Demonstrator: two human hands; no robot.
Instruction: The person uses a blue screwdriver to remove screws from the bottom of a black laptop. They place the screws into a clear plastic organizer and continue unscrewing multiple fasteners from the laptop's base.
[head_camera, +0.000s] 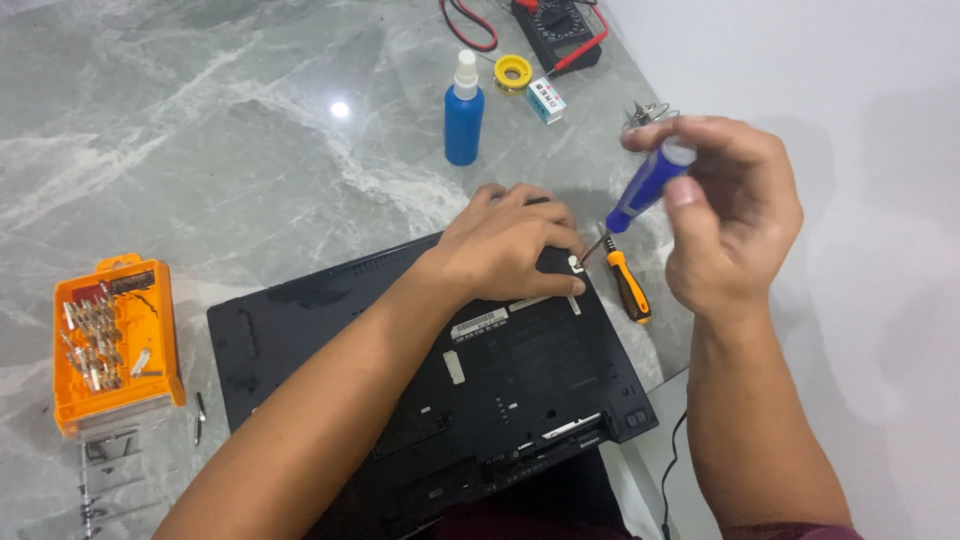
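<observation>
A: What lies around the work?

B: A grey marbled table (200, 130) carries everything. Largest on it is a black laptop (480, 400), flipped bottom side up in the near middle. At the left sits an open orange bit case (115, 345) full of metal bits. At the far side stand a blue spray bottle (464, 110) with a white cap, a multimeter (556, 30) with red and black leads, a yellow tape roll (513, 72) and a small white box (546, 100).

A: Anything in the way?

B: An orange-and-black screwdriver (628, 285) lies just right of the laptop's far corner, under the raised tool.

A: And the hands?

B: The left hand (510, 245) presses flat on the laptop's far right corner, fingers curled over the edge. The right hand (730, 210) grips a blue screwdriver (645, 190), thumb and fingers around its clear cap.

A: How does that tool look?

B: Blue handle, thin metal shaft, tilted, tip pointing down-left at the corner beside the left fingertips.
</observation>
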